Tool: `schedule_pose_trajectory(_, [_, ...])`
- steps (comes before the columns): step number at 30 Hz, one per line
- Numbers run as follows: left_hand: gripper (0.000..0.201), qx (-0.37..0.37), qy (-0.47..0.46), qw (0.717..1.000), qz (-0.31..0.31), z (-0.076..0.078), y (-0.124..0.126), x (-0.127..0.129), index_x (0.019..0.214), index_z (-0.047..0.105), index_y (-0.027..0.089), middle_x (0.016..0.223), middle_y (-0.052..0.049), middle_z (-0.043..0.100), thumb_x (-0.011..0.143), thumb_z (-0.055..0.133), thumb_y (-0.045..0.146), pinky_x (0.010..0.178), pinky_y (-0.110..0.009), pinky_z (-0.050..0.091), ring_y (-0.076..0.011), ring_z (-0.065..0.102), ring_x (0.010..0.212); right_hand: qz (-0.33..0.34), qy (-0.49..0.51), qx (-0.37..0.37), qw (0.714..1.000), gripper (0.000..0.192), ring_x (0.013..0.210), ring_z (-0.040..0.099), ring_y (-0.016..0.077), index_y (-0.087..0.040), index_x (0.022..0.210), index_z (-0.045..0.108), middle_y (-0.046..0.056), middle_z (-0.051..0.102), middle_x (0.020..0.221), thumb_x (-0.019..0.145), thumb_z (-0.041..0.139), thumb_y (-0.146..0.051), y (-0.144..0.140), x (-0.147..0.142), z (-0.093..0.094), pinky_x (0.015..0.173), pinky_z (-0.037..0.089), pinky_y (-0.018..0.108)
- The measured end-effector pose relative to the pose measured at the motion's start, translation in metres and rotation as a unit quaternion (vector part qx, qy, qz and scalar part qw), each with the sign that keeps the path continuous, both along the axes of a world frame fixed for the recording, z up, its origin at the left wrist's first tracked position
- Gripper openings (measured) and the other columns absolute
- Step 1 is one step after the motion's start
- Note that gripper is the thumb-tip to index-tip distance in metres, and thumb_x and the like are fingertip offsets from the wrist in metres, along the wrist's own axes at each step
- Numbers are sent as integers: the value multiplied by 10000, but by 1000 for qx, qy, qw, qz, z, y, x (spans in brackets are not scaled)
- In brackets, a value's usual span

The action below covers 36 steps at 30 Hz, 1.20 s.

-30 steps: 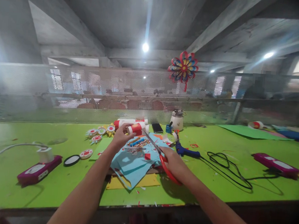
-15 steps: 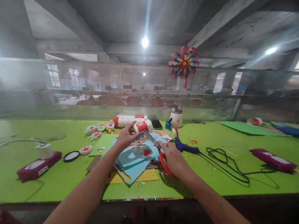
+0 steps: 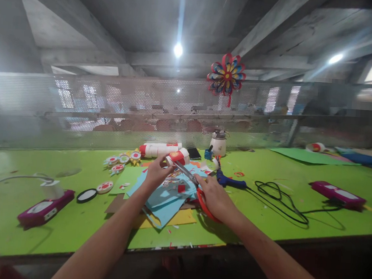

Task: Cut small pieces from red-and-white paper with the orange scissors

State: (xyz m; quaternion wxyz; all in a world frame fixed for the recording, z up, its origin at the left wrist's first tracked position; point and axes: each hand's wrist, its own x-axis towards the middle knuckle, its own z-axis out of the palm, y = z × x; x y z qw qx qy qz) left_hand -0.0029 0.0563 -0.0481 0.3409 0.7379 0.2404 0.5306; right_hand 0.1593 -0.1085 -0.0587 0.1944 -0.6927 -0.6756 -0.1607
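Paper cup | well back from table's front edge | left fingers gripping cup | right fingers around scissors

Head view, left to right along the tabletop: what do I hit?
Left purple power strip → black-rimmed disc → red-and-white disc → left hand → red-and-white paper cup → scissors → right hand → blue glue gun → right purple power strip

cup — before cup stack | glue gun — right of paper | bottle behind it
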Motion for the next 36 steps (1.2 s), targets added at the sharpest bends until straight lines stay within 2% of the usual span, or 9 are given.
schedule_pose_trajectory(7, [526,9,-1,1000,-2,-1,-2,2,1157,578,181,962,-76,697,662,707,303,744,-365,531,-235,663,866,11,25,-3,1000,369,995,595,235,-183,1274,465,85,580,1169,917,530,-251,1,-2,1,830,489,439])
schedule_pose_trajectory(20, [541,34,-24,998,43,2,-9,4,1120,583,195,910,-66,681,625,738,349,754,-366,496,-235,643,835,66,71,10,995,360,1059,576,249,-182,1260,484,92,543,1256,909,548,-228,3,-4,-3,867,481,466])
schedule_pose_trajectory(27, [559,23,-30,999,24,-1,-5,4,1137,579,188,951,-80,671,623,738,340,775,-370,491,-233,626,859,80,105,-1,991,346,1056,576,246,-188,1250,494,91,540,1261,912,542,-246,4,0,-4,872,476,465])
schedule_pose_trajectory(36, [557,-43,-83,994,-56,5,-12,2,1152,577,181,992,-73,676,630,713,321,829,-387,493,-253,611,958,110,141,-1,984,291,1017,592,229,-185,1191,540,83,569,1218,912,542,-268,1,-1,0,857,485,444])
